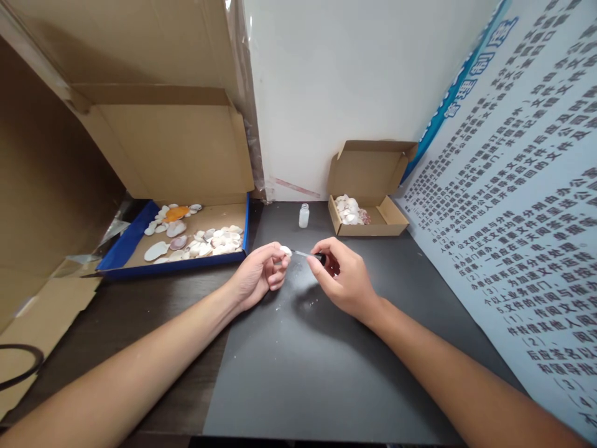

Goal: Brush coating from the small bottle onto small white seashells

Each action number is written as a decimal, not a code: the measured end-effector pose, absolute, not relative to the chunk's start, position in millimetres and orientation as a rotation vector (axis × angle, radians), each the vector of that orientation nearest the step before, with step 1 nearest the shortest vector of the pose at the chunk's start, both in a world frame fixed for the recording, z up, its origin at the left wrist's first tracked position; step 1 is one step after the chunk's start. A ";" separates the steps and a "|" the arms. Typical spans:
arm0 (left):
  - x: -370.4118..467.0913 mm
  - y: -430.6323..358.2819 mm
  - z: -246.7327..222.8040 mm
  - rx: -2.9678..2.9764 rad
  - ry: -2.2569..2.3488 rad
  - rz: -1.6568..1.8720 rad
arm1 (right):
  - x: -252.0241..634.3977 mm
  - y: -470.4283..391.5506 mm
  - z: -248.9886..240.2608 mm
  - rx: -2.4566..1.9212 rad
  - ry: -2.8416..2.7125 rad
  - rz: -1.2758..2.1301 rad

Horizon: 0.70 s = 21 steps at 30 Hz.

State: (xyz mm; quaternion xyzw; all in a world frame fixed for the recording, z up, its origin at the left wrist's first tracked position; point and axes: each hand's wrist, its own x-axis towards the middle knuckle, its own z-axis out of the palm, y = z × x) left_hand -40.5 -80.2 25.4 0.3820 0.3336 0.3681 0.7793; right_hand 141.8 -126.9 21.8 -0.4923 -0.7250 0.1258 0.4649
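My left hand [262, 274] pinches a small white seashell [286, 251] above the dark grey mat. Opposite it, my right hand [344, 274] grips the black cap of a small brush [301, 253], whose thin stem points left. The brush tip is at the shell's right edge; whether it touches I cannot tell. Behind both hands stands a small uncapped bottle [304, 216] with whitish contents.
On the left, a blue-edged cardboard box [219, 262] lies open with many shells and an orange one [176, 213]. A smaller open carton [373, 230] at the back right holds more white shells. A printed sheet [513, 205] slopes along the right side.
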 end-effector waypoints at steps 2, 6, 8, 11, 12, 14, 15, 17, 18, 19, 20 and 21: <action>-40.4 -79.9 25.1 0.831 0.723 0.795 | 142.3 -126.9 21.7 -1.177 -1.808 0.328; -40.0 -79.6 24.2 0.844 0.717 0.797 | 142.4 -125.8 22.4 -1.268 -1.774 0.267; -39.5 -80.2 23.2 0.866 0.717 0.806 | 142.3 -125.8 24.1 -1.259 -1.748 0.266; -38.2 -81.3 20.7 0.952 0.749 0.845 | 142.7 -126.7 27.3 -1.230 -1.719 0.280; -37.8 -81.6 19.7 1.004 0.774 0.871 | 143.0 -126.8 28.1 -1.232 -1.699 0.280; -37.3 -81.8 17.8 1.137 0.836 0.911 | 144.1 -126.3 29.1 -1.242 -1.652 0.282; -37.2 -81.7 16.9 1.204 0.863 0.917 | 144.6 -125.8 29.2 -1.245 -1.631 0.284; -37.3 -81.4 15.5 1.308 0.891 0.895 | 145.4 -124.8 28.9 -1.245 -1.609 0.299; -37.4 -81.2 15.0 1.341 0.890 0.880 | 145.6 -124.5 28.6 -1.245 -1.606 0.309; -37.5 -81.0 14.7 1.367 0.881 0.874 | 145.6 -124.3 28.2 -1.243 -1.606 0.321; -37.7 -80.8 14.4 1.391 0.874 0.878 | 145.4 -124.2 27.9 -1.239 -1.607 0.331; -37.8 -80.7 14.2 1.416 0.872 0.884 | 145.2 -124.4 27.6 -1.234 -1.607 0.340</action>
